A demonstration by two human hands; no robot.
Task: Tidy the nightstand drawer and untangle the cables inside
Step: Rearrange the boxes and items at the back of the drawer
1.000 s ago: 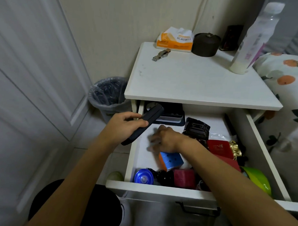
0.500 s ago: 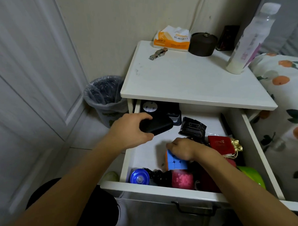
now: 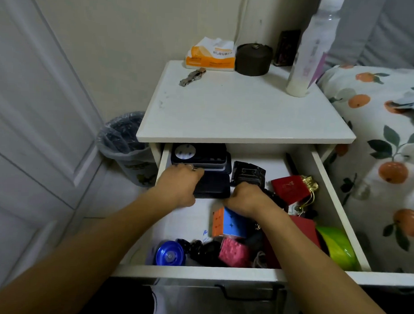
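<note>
The left hand (image 3: 176, 187) grips the left end of a flat black case (image 3: 213, 187) lying in the open drawer (image 3: 335, 206), its fingers curled over the case's top edge. The right hand (image 3: 245, 198) rests at the case's right end; its finger position cannot be determined. The drawer also holds a blue round object (image 3: 169, 253), a puzzle cube (image 3: 228, 223), a pink block (image 3: 233, 251), and a red pouch (image 3: 287, 187). The orange tissue pack's (image 3: 210, 56) print is illegible.

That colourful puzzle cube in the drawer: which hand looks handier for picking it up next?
Probably the right hand. It sits directly above the puzzle cube, nearly touching it, while the left hand is busy holding the flat black case at the back left of the drawer.
</note>
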